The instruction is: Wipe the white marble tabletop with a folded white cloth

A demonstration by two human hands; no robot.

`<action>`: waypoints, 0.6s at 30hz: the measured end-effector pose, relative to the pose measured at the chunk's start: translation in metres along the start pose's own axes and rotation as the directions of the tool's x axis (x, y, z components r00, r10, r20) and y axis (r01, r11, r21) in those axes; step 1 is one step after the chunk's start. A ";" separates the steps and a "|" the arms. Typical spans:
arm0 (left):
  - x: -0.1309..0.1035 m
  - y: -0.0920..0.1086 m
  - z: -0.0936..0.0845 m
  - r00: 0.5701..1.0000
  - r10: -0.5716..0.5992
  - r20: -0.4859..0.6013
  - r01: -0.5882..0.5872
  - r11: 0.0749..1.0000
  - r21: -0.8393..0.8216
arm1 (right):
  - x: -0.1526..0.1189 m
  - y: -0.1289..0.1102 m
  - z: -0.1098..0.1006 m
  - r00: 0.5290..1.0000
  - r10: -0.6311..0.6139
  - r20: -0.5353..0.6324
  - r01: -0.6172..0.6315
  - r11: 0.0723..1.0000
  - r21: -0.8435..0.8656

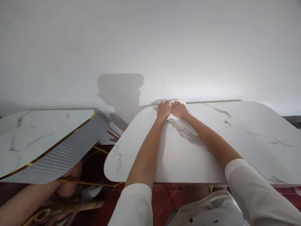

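Note:
Both my arms reach out over a white, grey-veined marble-look table (192, 166) to its far edge. There, a folded white cloth (173, 116) lies under my hands; it could also be paper. My left hand (164, 110) grips and presses its left part, knuckles up. Beside it, my right hand (180, 110) holds down the right part, with the two hands touching at the thumbs. Some of the cloth is hidden beneath the palms, and its edges show behind and in front of the fingers.
A plain wall (188, 47) rises right behind the table. On the left stands a second marble-look table (54, 131) with gold trim and a ribbed grey side. Another person's arm (30, 201) shows below it, near a wooden object (77, 207). The floor (164, 201) is red.

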State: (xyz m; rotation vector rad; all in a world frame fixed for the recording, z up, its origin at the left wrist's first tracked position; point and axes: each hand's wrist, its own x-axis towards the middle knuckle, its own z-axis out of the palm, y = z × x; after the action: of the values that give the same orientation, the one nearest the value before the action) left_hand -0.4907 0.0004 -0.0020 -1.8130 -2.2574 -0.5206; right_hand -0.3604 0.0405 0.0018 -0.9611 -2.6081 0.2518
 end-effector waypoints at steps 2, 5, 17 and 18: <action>0.005 0.006 0.002 1.000 0.000 -0.002 0.000 1.000 0.003 | 0.001 0.007 -0.002 1.000 0.001 0.002 -0.001 1.000 -0.014; 0.012 0.016 0.006 1.000 0.027 -0.005 -0.027 1.000 -0.004 | -0.001 0.018 -0.007 1.000 0.012 -0.006 -0.012 0.999 -0.034; 0.014 0.034 0.011 0.987 0.162 -0.010 -0.162 0.986 -0.029 | -0.025 0.028 -0.014 0.995 0.095 -0.043 -0.097 0.994 -0.057; 0.013 0.034 0.011 0.987 0.162 -0.011 -0.162 0.986 -0.027 | -0.028 0.026 -0.014 0.995 0.094 -0.043 -0.096 0.994 -0.061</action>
State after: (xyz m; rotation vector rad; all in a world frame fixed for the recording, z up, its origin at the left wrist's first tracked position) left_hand -0.4598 0.0224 -0.0019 -1.9822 -2.0826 -0.5316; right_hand -0.3198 0.0431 0.0004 -1.1018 -2.5507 0.1730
